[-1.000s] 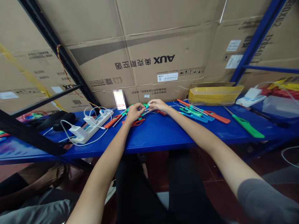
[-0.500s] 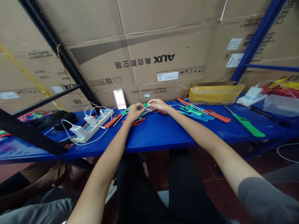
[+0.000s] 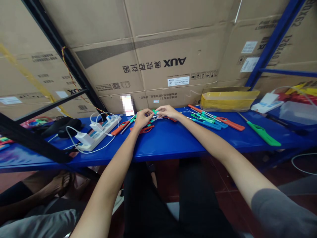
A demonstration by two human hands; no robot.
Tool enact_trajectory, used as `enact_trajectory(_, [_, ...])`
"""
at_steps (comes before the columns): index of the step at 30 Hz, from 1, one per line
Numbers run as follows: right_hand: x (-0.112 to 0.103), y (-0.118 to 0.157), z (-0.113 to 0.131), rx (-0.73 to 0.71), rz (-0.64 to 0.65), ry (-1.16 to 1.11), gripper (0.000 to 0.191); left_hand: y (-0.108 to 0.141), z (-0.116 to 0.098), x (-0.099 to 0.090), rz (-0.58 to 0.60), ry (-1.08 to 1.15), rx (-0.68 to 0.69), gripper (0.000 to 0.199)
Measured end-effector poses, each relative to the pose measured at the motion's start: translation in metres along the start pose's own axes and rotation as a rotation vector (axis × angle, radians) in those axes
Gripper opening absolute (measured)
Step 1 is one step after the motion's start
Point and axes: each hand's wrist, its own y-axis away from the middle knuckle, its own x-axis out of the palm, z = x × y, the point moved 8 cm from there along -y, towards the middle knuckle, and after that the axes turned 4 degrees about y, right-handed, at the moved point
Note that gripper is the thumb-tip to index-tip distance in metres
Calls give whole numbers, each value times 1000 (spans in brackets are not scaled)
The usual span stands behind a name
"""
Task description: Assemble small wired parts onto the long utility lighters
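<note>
My left hand [image 3: 143, 118] is closed in a pinch over the blue shelf [image 3: 170, 142], its fingertips almost meeting those of my right hand [image 3: 167, 112]. At the right fingertips, a small green plastic part [image 3: 155, 112] shows between the hands. What the left fingers pinch is too small to make out. Beneath and around the hands lie long-nosed lighters, among them an orange lighter [image 3: 146, 129] under the left wrist and another orange lighter [image 3: 121, 127] to its left. Thin metal rods and white wires are partly covered by my fingers.
On the right lie blue lighters [image 3: 210, 123], an orange lighter [image 3: 230, 123] and a green lighter [image 3: 264, 133]. A yellow-taped carton [image 3: 228, 100] stands behind them. Left are a power strip [image 3: 99, 134] with chargers and a lit phone [image 3: 128, 105]. Another person's foot [image 3: 60, 183] shows below.
Both hands stay in nearly the same place, with only slight finger movement around the green part. The view has shifted very slightly.
</note>
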Motion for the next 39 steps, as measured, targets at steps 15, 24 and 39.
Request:
enact_trajectory(15, [3,1,4,1,5,46,32,0,3,-3,-27,4,-19,16])
enact_trajectory(24, [3,3,7,0,-6,76,28,0,8,-3,-22,27,-41,20])
enact_trajectory(39, [-16,-3,10,-49,-127,222,25,0,1,10,112,-66,-7,3])
